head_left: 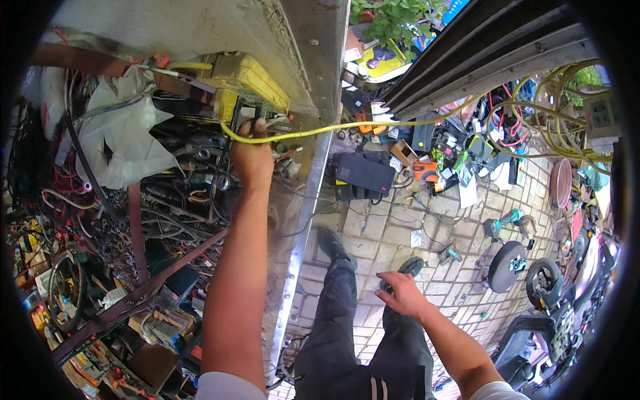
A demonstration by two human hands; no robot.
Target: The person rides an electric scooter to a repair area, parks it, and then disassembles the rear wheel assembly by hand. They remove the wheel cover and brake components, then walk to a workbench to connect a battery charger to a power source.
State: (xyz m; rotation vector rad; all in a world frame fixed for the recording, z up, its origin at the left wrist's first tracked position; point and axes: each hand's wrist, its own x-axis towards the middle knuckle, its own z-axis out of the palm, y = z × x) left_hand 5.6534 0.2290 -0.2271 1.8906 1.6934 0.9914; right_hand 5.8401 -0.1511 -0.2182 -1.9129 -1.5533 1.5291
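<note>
My left hand (252,160) reaches up to a yellow box (250,83) with rounded edges, which looks like a power socket block. Its fingers are closed on a small black plug (258,113) against the box's lower side. A yellow cable (320,131) passes over the fingers and runs off to the right. My right hand (403,295) hangs above my right leg, fingers apart and holding nothing. A crumpled whitish plastic sheet (120,130) lies left of the yellow box.
Tangled cables and metal parts fill the shelf (137,227) at left. On the brick paving lie a black flat case (365,175), an orange tool (425,172), a green power tool (501,223) and a round black stool (507,267). A motorcycle (553,313) stands at right.
</note>
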